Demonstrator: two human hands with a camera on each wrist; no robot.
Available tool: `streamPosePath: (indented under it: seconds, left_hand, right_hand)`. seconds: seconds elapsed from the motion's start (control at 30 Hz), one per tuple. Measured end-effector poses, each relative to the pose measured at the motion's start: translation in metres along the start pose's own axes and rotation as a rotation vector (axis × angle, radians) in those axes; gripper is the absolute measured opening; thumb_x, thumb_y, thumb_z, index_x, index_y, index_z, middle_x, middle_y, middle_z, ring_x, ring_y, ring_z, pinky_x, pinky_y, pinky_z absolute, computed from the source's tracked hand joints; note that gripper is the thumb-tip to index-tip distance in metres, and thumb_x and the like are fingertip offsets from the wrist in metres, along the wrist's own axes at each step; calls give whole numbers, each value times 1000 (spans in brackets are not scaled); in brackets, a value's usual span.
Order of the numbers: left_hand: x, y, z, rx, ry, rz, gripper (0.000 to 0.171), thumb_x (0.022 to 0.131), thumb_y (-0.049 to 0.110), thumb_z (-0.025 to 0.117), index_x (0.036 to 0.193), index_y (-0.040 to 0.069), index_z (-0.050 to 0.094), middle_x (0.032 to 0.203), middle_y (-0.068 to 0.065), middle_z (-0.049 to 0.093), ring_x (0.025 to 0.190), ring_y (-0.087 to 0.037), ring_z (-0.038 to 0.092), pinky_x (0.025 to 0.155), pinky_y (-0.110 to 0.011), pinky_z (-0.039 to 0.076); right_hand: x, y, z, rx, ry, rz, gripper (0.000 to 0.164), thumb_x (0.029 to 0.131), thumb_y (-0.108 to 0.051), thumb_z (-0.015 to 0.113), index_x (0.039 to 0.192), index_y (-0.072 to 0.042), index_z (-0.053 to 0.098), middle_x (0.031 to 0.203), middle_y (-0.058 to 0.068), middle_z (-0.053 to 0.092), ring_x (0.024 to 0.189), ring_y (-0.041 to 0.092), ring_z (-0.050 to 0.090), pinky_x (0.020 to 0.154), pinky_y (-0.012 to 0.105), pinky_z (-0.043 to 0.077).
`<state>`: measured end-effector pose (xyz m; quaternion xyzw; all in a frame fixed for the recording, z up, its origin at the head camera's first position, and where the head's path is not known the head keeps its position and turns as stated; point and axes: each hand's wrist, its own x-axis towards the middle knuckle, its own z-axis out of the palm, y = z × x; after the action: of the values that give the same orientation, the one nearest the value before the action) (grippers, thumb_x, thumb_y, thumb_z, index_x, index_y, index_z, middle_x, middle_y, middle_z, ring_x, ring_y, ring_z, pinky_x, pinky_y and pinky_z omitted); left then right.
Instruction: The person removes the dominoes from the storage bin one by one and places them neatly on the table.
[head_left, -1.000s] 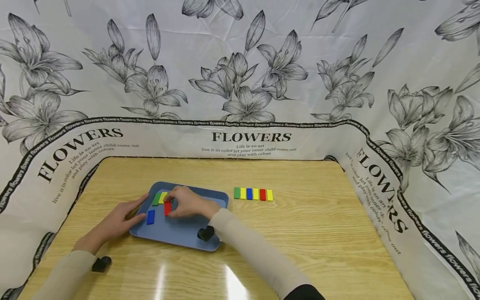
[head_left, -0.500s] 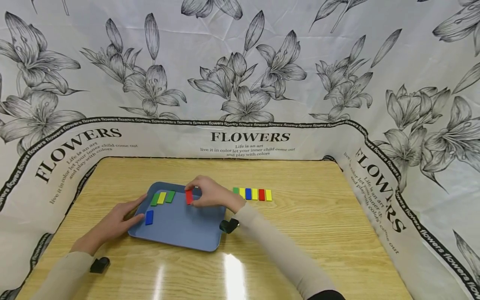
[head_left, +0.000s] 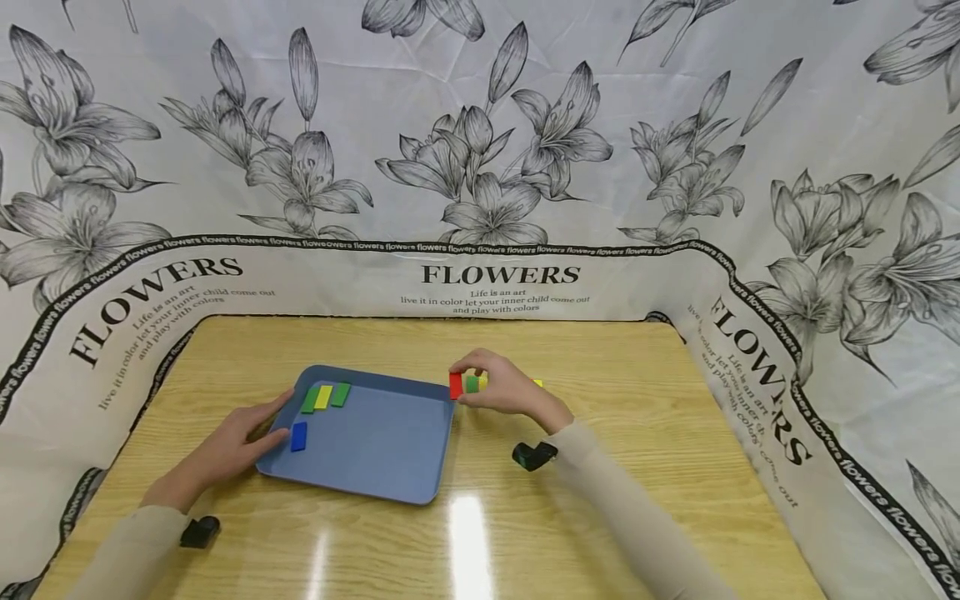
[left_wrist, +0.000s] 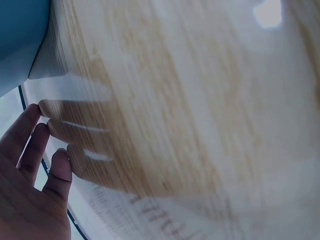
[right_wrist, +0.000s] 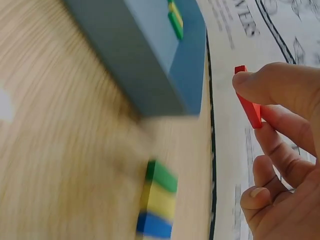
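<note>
My right hand [head_left: 510, 387] pinches a red domino-like block [head_left: 455, 385] between thumb and fingers, raised beside the right edge of the blue-grey tray [head_left: 375, 458]. In the right wrist view the red block [right_wrist: 248, 105] is tilted and apart from the table. My left hand [head_left: 225, 446] lies at the tray's left edge with thumb and fingers spread. Inside the tray a green block [head_left: 310, 399], a yellow block [head_left: 323, 397] and another green block [head_left: 341, 394] stand near the back left. A blue block [head_left: 298, 437] lies nearer the left thumb.
Right of the tray runs a row of coloured blocks, partly hidden behind my right hand; its green block [head_left: 471, 383] and a yellow end show. The wooden table [head_left: 615, 467] is bordered by a flower-printed cloth [head_left: 502, 283].
My right hand has carried the red block from the tray's left part rightward, past its right edge, to the near end of the row. The left hand stays at the tray.
</note>
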<state>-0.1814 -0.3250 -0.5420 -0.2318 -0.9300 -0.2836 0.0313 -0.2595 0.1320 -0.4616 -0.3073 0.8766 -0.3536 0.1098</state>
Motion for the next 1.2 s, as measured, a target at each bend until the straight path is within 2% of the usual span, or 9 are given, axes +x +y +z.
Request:
streamPosePath:
  seconds: [0.1,0.23,0.33,0.4,0.47,0.53,0.6,1.07,1.2]
  left_hand:
    - [-1,0,-1,-3,-2,-6,66,101,26,66,159,9,39,150,-25,53,136,-47,53,110,-48,46]
    - [-2,-1,-1,-9,5,5,65,101,24,66,159,8,40,150,-24,54,135,-47,53,111,-21,39]
    - [-2,-1,-1,-7,7,6,65,101,25,66,159,7,40,150,-24,54,135,-47,53,109,-15,34]
    - [-2,-2,0,-4,1,-4,65,102,26,66,159,8,40,150,-24,54,136,-47,53,112,-23,40]
    - [-2,-2,0,2,-7,-14,66,102,26,66,159,8,39,151,-24,53,136,-47,52,112,-39,45]
    - [-2,-1,0,3,-15,-24,66,102,27,65,160,8,39,151,-25,53,137,-48,51,109,-55,45]
    - [-3,-1,0,2,-20,-28,66,103,27,64,160,7,38,151,-25,53,137,-49,51,106,-64,42]
    - [0,-3,-1,-8,-30,-17,66,103,26,64,160,8,36,151,-26,52,137,-49,50,106,-65,41]
    - [1,-3,-1,-15,-36,-22,66,103,26,63,161,8,36,152,-27,51,137,-50,49,107,-67,40]
  right_hand:
    - [-16,14,-10,-18,32,23,46,89,-17,79,132,-6,68,127,11,64,112,41,58,88,45,53]
    - [-36,32,-21,-52,77,68,43,88,-17,80,129,-8,70,125,10,65,106,38,58,81,37,51]
    - [-47,43,-28,-57,98,99,43,87,-15,80,128,-7,70,124,10,65,103,36,58,80,36,50]
    - [-54,50,-32,-70,107,105,42,87,-14,80,127,-6,70,125,13,65,103,37,58,82,37,49]
    - [-59,57,-36,-75,117,119,42,86,-14,80,127,-5,70,125,13,66,102,36,57,81,38,49]
    - [-63,62,-39,-80,125,140,43,86,-13,80,127,-5,70,126,14,65,102,34,57,81,38,49]
    - [-66,68,-41,-81,131,161,43,86,-12,79,128,-6,69,126,13,65,101,32,55,81,37,48]
    - [-79,91,-43,-83,147,233,44,87,-9,79,129,-1,68,124,17,64,96,27,53,82,37,46]
    - [-80,97,-43,-77,152,249,45,86,-9,79,128,0,68,123,19,63,91,24,52,77,34,45]
